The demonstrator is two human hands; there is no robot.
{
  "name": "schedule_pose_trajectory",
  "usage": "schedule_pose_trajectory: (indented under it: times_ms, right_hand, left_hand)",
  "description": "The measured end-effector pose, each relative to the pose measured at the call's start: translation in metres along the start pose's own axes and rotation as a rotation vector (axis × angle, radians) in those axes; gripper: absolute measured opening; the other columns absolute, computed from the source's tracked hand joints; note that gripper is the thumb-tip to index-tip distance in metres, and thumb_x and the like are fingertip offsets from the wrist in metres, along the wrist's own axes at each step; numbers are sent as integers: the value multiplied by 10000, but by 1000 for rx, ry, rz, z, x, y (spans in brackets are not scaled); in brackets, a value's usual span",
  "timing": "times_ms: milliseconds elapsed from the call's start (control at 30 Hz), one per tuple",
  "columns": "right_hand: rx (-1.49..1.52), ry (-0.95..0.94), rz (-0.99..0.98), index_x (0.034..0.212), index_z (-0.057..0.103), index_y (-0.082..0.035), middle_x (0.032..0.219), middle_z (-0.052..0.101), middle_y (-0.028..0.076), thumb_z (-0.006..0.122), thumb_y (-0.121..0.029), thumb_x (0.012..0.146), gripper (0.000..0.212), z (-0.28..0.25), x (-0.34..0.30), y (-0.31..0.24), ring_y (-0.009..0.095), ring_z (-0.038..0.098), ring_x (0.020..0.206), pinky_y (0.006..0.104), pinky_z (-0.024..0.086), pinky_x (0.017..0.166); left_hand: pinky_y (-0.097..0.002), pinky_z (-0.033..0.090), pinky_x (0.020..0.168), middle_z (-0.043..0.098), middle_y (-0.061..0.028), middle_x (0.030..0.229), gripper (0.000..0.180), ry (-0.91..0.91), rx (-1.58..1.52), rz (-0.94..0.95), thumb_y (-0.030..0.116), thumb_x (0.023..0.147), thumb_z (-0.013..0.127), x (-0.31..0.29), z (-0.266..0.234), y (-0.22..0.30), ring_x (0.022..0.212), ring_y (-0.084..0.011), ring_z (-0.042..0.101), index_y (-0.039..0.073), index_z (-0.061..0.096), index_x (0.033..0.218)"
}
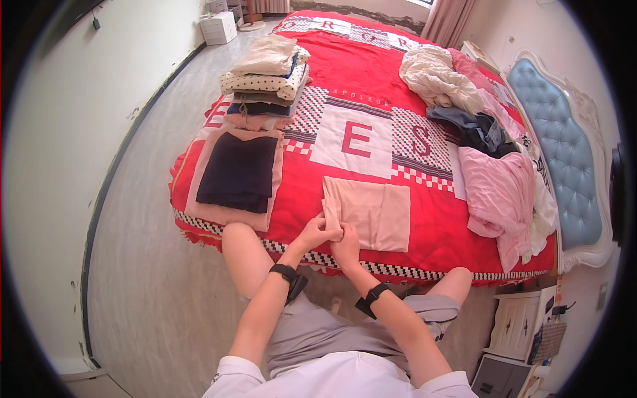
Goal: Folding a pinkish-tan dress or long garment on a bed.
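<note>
- Head view: my left hand [317, 232] and right hand [346, 247], fingers pinching the beige garment [371, 212] at its 7 o'clock corner.
- Risk, I judge: uneven pull skews the fold on the bed [312, 199].

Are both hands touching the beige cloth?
Touching. The head view shows the left hand and right hand pinching the near left corner of the beige cloth.

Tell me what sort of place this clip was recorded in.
Most likely a home bedroom: a bed with a red cover, a blue padded headboard, and a white bedside cabinet. Both hands grip a beige folded garment at the bed's near edge.
</note>
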State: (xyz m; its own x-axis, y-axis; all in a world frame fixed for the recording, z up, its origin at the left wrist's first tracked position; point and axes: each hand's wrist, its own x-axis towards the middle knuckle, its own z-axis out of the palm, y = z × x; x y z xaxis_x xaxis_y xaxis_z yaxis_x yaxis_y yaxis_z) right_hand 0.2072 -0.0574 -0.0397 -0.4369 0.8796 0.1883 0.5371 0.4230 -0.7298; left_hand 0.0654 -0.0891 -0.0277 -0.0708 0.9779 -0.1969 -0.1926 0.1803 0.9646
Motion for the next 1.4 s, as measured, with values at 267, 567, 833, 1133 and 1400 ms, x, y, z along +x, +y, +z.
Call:
schedule_pose_trajectory:
  times_ms: [267, 567, 833, 1133, 1400]
  right_hand:
    - [667, 88, 527, 1104, 638, -17, 1098, 655, 173, 527, -167, 965, 233, 7, -13, 39, 258, 638, 1040, 340, 506, 830]
    - [1419, 228, 830, 1321, 455, -11, 1245, 568, 129, 519, -239, 1008, 393, -16, -19, 50, 247, 630, 1074, 408, 584, 860]
    - [981, 353, 746, 1122, 598, 49, 1029, 661, 129, 613, -274, 948, 367, -19, -26, 53, 210, 658, 930, 371, 572, 748]
    - [229, 359, 294, 1098, 643, -16, 1037, 642, 188, 580, -131, 925, 218, -64, -13, 53, 315, 673, 846, 378, 537, 728]
    - [-288, 301, 0, 1066, 666, -51, 974, 612, 136, 602, -112, 885, 202, -91, -4, 30, 335, 582, 926, 419, 478, 808]
  left_hand:
    - [-399, 392, 1047, 391, -229, 1474, 254, -22, 542, 395, 214, 818, 731, 19, 44, 15, 1308, -318, 463, -29, 702, 882]
    - [-413, 406, 1026, 566, -185, 1247, 306, 83, 787, 514, 181, 806, 745, 27, 50, 20, 1199, -349, 498, 15, 619, 1030]
    - [-371, 534, 786, 631, -229, 1028, 494, 342, 696, 29, 291, 864, 707, 96, 18, -8, 883, -289, 658, -97, 528, 1112]
    - [-346, 527, 744, 628, -183, 997, 501, 357, 560, -48, 352, 914, 665, 79, 46, 0, 853, -238, 630, -76, 521, 1131]
    - [-385, 489, 704, 581, -189, 866, 400, 382, 918, 107, 350, 854, 716, 36, 94, 15, 823, -306, 588, -35, 615, 899]
